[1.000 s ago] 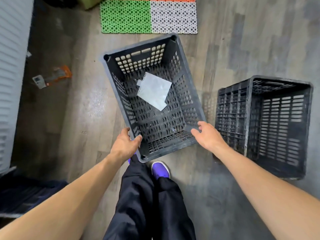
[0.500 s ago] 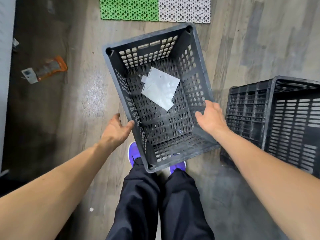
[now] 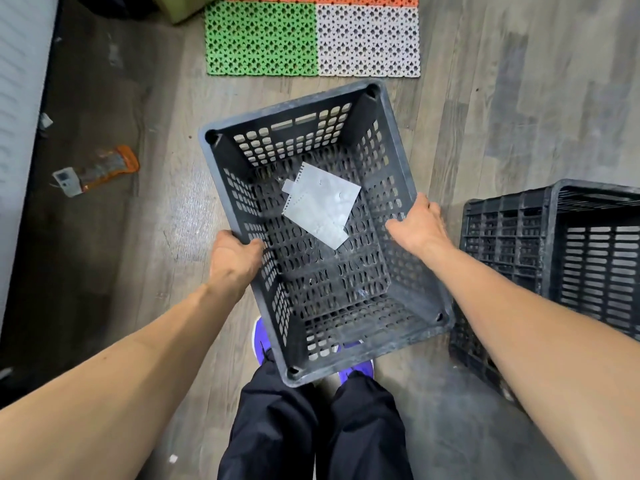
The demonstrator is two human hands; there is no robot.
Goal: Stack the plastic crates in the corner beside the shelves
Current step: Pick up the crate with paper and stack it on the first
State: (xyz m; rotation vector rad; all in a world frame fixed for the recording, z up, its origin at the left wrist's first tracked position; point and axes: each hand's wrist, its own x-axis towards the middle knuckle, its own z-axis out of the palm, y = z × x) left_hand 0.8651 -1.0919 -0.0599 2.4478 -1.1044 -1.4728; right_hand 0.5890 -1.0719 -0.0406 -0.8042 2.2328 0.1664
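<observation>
A black perforated plastic crate [image 3: 298, 109] fills the middle of the view, held in front of my legs. My left hand [image 3: 233, 259] grips its left rim, thumb over the edge. On the right rim, my right hand [image 3: 420, 225] is closed over the wall. A flat silver pouch [image 3: 320, 204] lies on the crate's bottom. A second black slatted crate [image 3: 554, 244] lies on its side on the floor at the right, its opening facing right.
Grey wood-look floor all around. Green, white and orange perforated mat tiles [image 3: 311, 38] lie ahead. An orange packet and small white device [image 3: 95, 169] lie on the floor at left, near a pale wall panel [image 3: 17, 98]. My blue shoes [image 3: 259, 337] show under the crate.
Both hands moved from the near corners onto the crate's side rims and closed on them. The crate has come closer and now covers my shoes.
</observation>
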